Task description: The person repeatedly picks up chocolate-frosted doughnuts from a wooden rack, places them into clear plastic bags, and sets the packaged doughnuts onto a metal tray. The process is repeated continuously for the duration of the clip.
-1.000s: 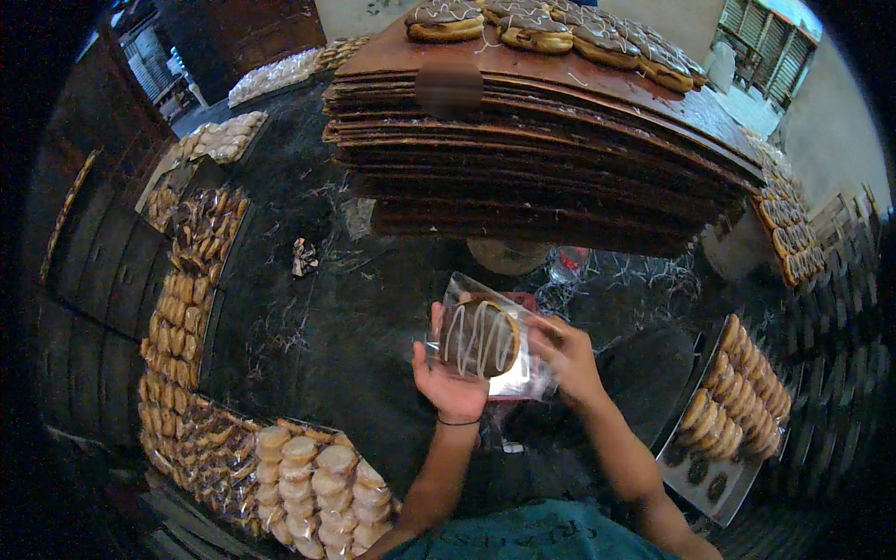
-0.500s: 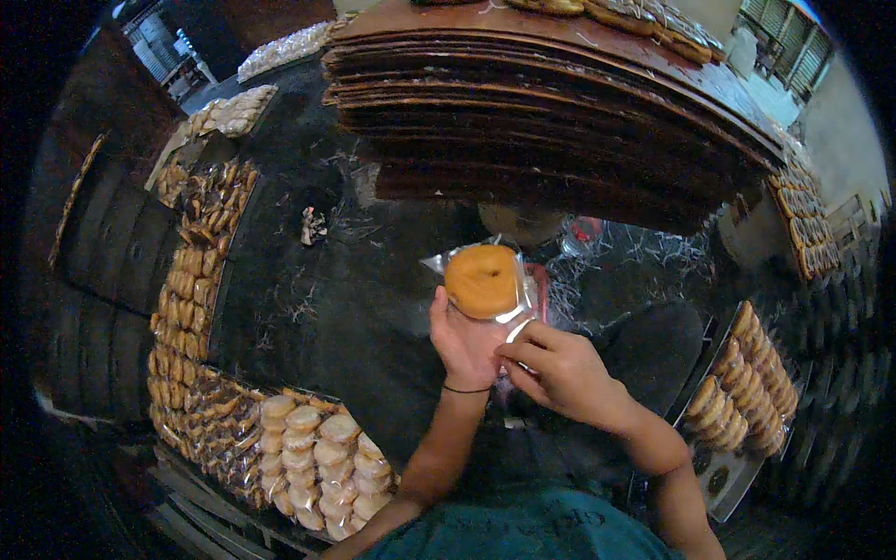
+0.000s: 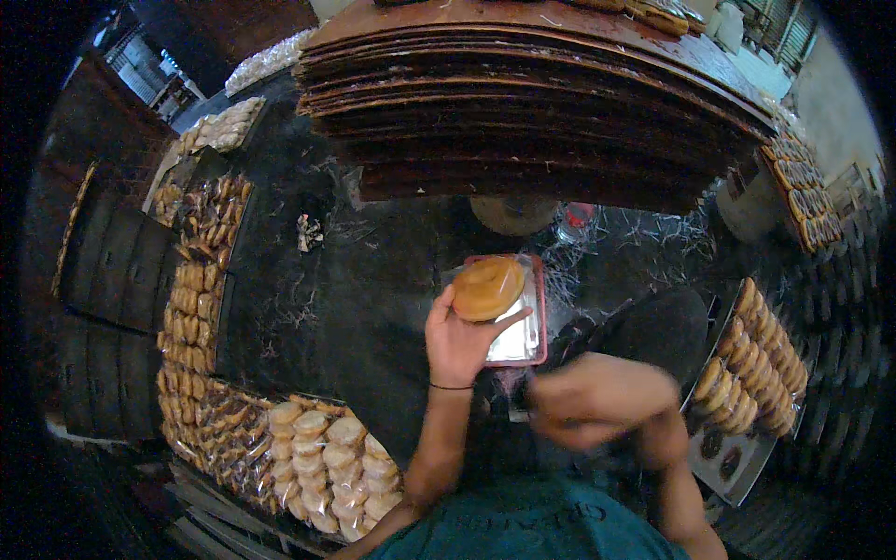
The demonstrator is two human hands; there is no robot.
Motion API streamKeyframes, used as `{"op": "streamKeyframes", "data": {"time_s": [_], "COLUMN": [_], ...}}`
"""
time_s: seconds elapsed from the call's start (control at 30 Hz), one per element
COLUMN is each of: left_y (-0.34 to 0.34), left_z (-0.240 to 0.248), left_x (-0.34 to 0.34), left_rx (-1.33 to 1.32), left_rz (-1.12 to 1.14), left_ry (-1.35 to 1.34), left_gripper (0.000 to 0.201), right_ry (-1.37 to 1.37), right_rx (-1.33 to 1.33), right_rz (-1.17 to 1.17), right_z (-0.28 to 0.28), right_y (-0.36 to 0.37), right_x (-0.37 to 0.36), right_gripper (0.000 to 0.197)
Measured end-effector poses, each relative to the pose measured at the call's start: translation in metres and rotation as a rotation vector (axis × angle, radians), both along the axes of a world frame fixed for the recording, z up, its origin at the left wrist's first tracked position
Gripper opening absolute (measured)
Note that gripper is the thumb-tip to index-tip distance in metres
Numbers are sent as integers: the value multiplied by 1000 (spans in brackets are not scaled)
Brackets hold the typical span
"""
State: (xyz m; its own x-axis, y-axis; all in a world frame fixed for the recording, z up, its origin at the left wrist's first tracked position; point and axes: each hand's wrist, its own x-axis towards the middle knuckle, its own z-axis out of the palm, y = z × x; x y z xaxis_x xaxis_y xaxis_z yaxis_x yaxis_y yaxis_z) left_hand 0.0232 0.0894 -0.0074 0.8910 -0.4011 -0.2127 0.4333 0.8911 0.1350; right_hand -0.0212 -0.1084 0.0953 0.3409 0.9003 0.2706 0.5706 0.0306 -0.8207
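Note:
An orange-brown ring doughnut [image 3: 488,288], in what looks like a clear plastic wrap, sits on the fingers of my left hand [image 3: 457,347]. My left thumb reaches out to the right below it. Beneath and beyond that hand lies a pink-rimmed tray [image 3: 539,329] with shiny clear plastic bags [image 3: 511,342] in it. My right hand [image 3: 602,399] is apart from the doughnut, lower and to the right. Motion smears its fingers, so I cannot tell whether anything is in them.
Rows of bagged pastries [image 3: 322,462] curve along my left side. A tray of doughnuts [image 3: 756,369] stands at my right. Ahead rises a tall stack of brown boards [image 3: 532,103]. Thin white shreds [image 3: 560,271] litter the dark floor, near a round container [image 3: 513,213].
My right hand has left the lower part of the bag and moved right and down. The doughnut now tilts in my left hand, and more of the pink-rimmed tray shows.

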Motion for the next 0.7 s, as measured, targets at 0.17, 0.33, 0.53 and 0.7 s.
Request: {"op": "streamKeyframes", "data": {"time_s": [0.17, 0.33, 0.53, 0.7], "left_y": [0, 0, -20, -23], "left_z": [18, 34, 50, 36], "left_x": [-14, -24, -39, -50], "left_rx": [-101, -25, 178, 764], "left_rz": [-192, -164, -133, 42], "left_ry": [-18, -38, -77, -468], "left_gripper": [61, 60, 55, 24], "right_ry": [328, -393, -390, 220], "right_rx": [-257, -82, 314, 493], "right_rz": [-773, -863, -819, -1131], "right_z": [-99, -41, 3, -1], "right_y": [-70, -30, 4, -13], "right_x": [16, 4, -2, -30], "right_gripper": [18, 31, 18, 6]}}
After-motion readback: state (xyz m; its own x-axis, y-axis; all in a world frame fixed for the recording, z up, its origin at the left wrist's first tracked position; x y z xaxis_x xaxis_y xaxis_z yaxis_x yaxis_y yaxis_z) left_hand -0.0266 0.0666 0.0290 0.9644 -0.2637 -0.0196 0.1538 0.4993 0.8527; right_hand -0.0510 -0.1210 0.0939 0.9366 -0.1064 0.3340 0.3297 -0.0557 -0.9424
